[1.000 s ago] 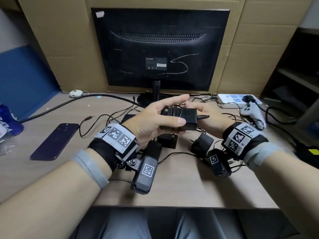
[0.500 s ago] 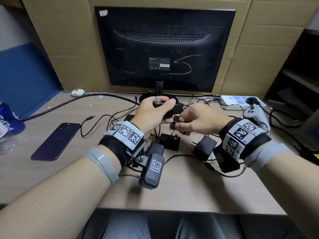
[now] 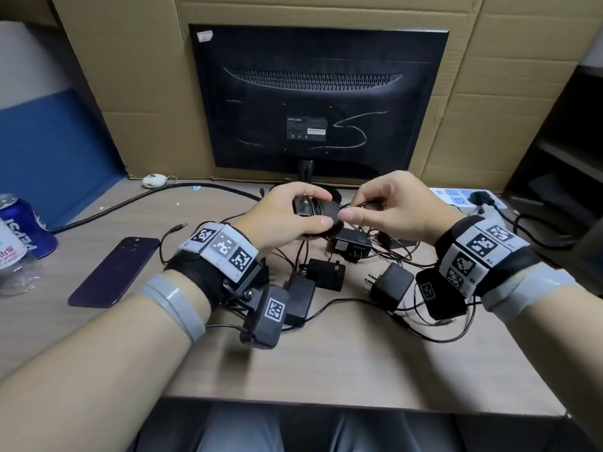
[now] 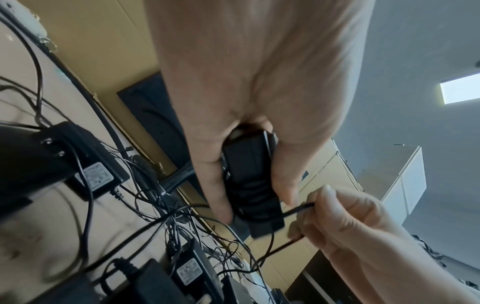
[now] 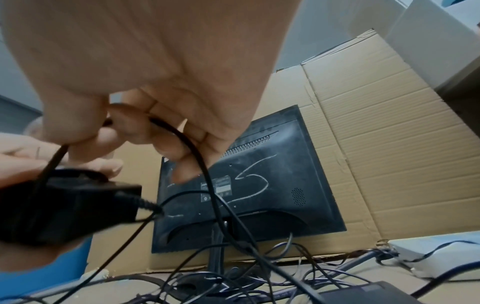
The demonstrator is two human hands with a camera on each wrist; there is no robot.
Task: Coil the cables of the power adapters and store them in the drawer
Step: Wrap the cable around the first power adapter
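left hand (image 3: 287, 213): i'm gripping the black adapter (image 3: 315, 208) above the surface (image 3: 326, 360), thumb under, fingers curled over, cable turns around its body.
right hand (image 3: 391, 210): i'm pinching the thin cable (image 4: 298, 208) between thumb and forefinger, just beside the adapter's end.
other adapters (image 3: 390, 287): lying loose on the surface below my hands, leads tangled.
phone (image 3: 114, 272): flat, off to my left.
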